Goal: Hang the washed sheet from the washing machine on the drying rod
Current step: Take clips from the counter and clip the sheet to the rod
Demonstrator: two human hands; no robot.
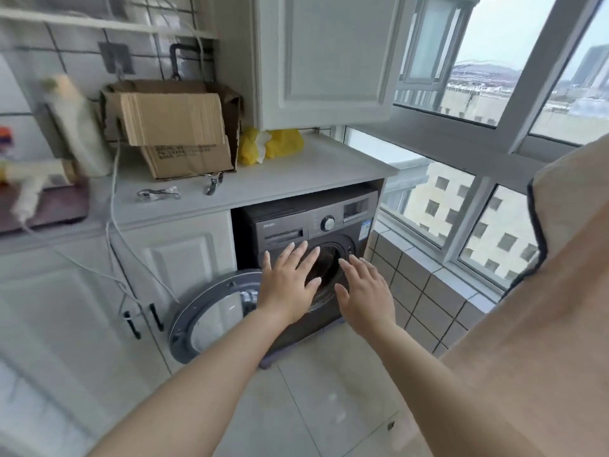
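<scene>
A dark grey washing machine [286, 225] stands under the white counter, its round door [211, 311] swung open to the left. My left hand [290, 285] and my right hand [365, 295] are stretched out in front of the drum opening [329, 262], fingers spread, holding nothing. The drum looks dark inside; I cannot make out the sheet in it. A beige cloth with a dark edge [543, 324] hangs at the right, close to the camera. No drying rod is in view.
On the counter [296, 173] sit a cardboard box [174, 127], a yellow bag [276, 143] and metal clips [158, 194]. A white wall cabinet [329, 57] hangs overhead. Windows [494, 94] and a tiled ledge [421, 275] run along the right. White cables [112, 199] drape over the lower cabinet doors.
</scene>
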